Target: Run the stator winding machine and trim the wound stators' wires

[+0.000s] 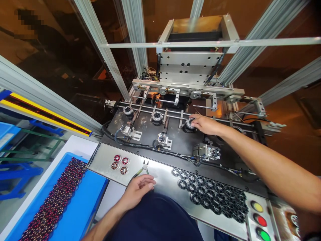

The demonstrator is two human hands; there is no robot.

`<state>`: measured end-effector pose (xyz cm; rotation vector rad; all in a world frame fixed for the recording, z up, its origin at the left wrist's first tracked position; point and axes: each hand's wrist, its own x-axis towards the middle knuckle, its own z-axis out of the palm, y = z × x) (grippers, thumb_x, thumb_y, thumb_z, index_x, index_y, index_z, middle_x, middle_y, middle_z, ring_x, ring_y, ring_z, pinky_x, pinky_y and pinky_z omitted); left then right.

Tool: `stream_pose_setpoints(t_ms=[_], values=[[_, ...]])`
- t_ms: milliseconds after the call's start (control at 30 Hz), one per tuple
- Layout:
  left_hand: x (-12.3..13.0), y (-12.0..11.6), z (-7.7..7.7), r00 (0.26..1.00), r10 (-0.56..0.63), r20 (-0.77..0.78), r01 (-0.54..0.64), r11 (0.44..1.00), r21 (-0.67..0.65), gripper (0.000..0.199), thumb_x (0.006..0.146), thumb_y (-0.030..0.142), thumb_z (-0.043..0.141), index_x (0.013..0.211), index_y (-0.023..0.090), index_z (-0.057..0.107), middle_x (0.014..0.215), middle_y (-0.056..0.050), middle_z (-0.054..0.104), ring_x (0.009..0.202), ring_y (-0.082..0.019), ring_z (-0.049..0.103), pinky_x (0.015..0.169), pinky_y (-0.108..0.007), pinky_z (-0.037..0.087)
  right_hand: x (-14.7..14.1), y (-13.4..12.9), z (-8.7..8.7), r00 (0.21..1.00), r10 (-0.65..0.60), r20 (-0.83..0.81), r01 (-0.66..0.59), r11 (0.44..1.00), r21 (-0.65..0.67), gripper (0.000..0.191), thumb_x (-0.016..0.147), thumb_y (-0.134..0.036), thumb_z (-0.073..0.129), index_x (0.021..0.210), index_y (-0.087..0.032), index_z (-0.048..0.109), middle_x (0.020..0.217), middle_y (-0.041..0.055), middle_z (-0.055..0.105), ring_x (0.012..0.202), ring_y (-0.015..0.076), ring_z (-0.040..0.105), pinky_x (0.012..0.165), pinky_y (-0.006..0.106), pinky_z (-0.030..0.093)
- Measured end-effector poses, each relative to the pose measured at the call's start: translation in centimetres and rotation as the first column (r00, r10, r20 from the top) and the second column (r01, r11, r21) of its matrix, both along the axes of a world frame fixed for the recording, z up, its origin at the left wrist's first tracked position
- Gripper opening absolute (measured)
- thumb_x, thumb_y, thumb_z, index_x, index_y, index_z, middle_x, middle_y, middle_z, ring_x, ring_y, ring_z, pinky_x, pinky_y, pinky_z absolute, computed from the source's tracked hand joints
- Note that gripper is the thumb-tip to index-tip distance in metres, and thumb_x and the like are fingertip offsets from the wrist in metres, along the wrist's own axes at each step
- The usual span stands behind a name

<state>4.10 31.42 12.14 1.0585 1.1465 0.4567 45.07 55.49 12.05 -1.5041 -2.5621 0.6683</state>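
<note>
My right hand reaches across to the third round fixture. Its thumb and fingertips close on the round slotted part at the top and hide some of it. My left hand rests at the metal ledge, fingers loosely bent and thumb a little apart. Just beyond it lie cutting nippers with slim green handles, jaws pointing away; the handle ends are hidden by the hand. Several red-and-copper wound motor stators sit on the ledge to the left. Several black slotted stator cores stand in rows on the right.
Two more fixtures hold round parts along the black machine plate. Metal arms hang behind them. A blue tray of wound stators stands at left. Yellow, red and green buttons sit at right. A yellow light curtain borders the left.
</note>
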Motion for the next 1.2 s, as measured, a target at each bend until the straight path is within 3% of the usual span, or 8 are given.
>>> stream_pose_setpoints(t_ms=[200, 367, 500, 633, 733, 867, 1033, 1200], values=[[1.8, 1.0, -1.0, 0.972, -0.183, -0.148, 0.205, 0.968, 0.148, 0.039, 0.091, 0.043, 0.061, 0.119, 0.017, 0.067, 0.112, -0.014, 0.074, 0.098, -0.023, 0.070, 0.090, -0.037, 0.054, -0.1, 0.7, 0.0, 0.999, 0.010, 0.037, -0.010, 1.000, -0.007, 0.026, 0.097, -0.036, 0.060, 0.115, -0.019, 0.066, 0.135, 0.0097, 0.059, 0.123, 0.0243, 0.057, 0.107, 0.050, 0.047], [5.5, 3.1, -3.1, 0.884, -0.347, -0.314, 0.448, 0.823, 0.350, 0.044, 0.082, 0.025, 0.070, 0.126, 0.025, 0.067, 0.133, -0.012, 0.063, 0.124, -0.031, 0.058, 0.111, -0.045, 0.043, -0.9, 0.1, 1.0, 0.999, -0.011, 0.053, 0.009, 0.999, 0.037, 0.025, 0.098, -0.036, 0.060, 0.115, -0.018, 0.065, 0.127, 0.0091, 0.063, 0.115, 0.0220, 0.062, 0.100, 0.046, 0.052], [7.4, 3.8, -4.5, 0.810, -0.400, -0.429, 0.569, 0.713, 0.408, 0.045, 0.080, 0.019, 0.071, 0.123, 0.025, 0.066, 0.132, -0.013, 0.057, 0.122, -0.034, 0.057, 0.107, -0.048, 0.045, -1.7, -0.9, 2.0, 0.994, -0.108, 0.018, 0.104, 0.985, 0.136, 0.025, 0.097, -0.036, 0.061, 0.113, -0.018, 0.066, 0.124, 0.0085, 0.065, 0.111, 0.0209, 0.063, 0.098, 0.045, 0.054], [7.7, 3.7, -5.3, 0.780, -0.392, -0.487, 0.604, 0.676, 0.423, 0.023, 0.087, 0.022, 0.066, 0.110, 0.022, 0.067, 0.126, -0.012, 0.055, 0.114, -0.029, 0.059, 0.102, -0.043, 0.048, -2.5, -2.7, 4.3, 0.971, -0.218, -0.097, 0.237, 0.931, 0.277, 0.022, 0.093, -0.035, 0.065, 0.100, -0.015, 0.070, 0.119, 0.0108, 0.067, 0.113, 0.0253, 0.064, 0.102, 0.051, 0.050], [7.4, 3.6, -5.2, 0.803, -0.377, -0.461, 0.576, 0.689, 0.440, 0.007, 0.091, 0.020, 0.061, 0.096, 0.019, 0.066, 0.117, -0.010, 0.059, 0.111, -0.026, 0.059, 0.103, -0.041, 0.046, -3.7, -6.6, 7.3, 0.943, -0.242, -0.229, 0.318, 0.859, 0.401, 0.022, 0.093, -0.033, 0.063, 0.099, -0.014, 0.072, 0.129, 0.0185, 0.064, 0.124, 0.0346, 0.058, 0.110, 0.060, 0.042], [6.3, 3.1, -2.6, 0.879, -0.335, -0.339, 0.466, 0.755, 0.462, 0.014, 0.088, 0.025, 0.067, 0.098, 0.018, 0.061, 0.103, -0.008, 0.065, 0.099, -0.023, 0.060, 0.096, -0.039, 0.048, -7.5, -15.6, 9.7, 0.950, -0.032, -0.311, 0.173, 0.883, 0.436, 0.026, 0.093, -0.036, 0.065, 0.112, -0.019, 0.069, 0.122, 0.0113, 0.070, 0.118, 0.0268, 0.063, 0.107, 0.048, 0.050], [4.2, 1.5, 3.8, 0.945, -0.312, -0.094, 0.320, 0.831, 0.455, 0.034, 0.086, 0.040, 0.069, 0.109, 0.018, 0.056, 0.100, -0.006, 0.064, 0.083, -0.016, 0.059, 0.080, -0.031, 0.050, -13.1, -24.8, 8.7, 0.910, 0.189, -0.369, -0.066, 0.945, 0.320, 0.042, 0.092, -0.032, 0.068, 0.130, -0.016, 0.059, 0.115, 0.0124, 0.069, 0.104, 0.0220, 0.065, 0.088, 0.036, 0.059], [4.0, -0.5, 6.7, 0.956, -0.247, 0.157, 0.171, 0.906, 0.387, 0.041, 0.086, 0.051, 0.069, 0.106, 0.019, 0.054, 0.095, -0.005, 0.064, 0.081, -0.015, 0.062, 0.076, -0.028, 0.051, -16.2, -27.6, 7.8, 0.796, 0.135, -0.590, 0.129, 0.914, 0.384, 0.034, 0.091, -0.012, 0.064, 0.124, -0.018, 0.060, 0.096, 0.0089, 0.065, 0.086, 0.0195, 0.060, 0.072, 0.034, 0.053]])
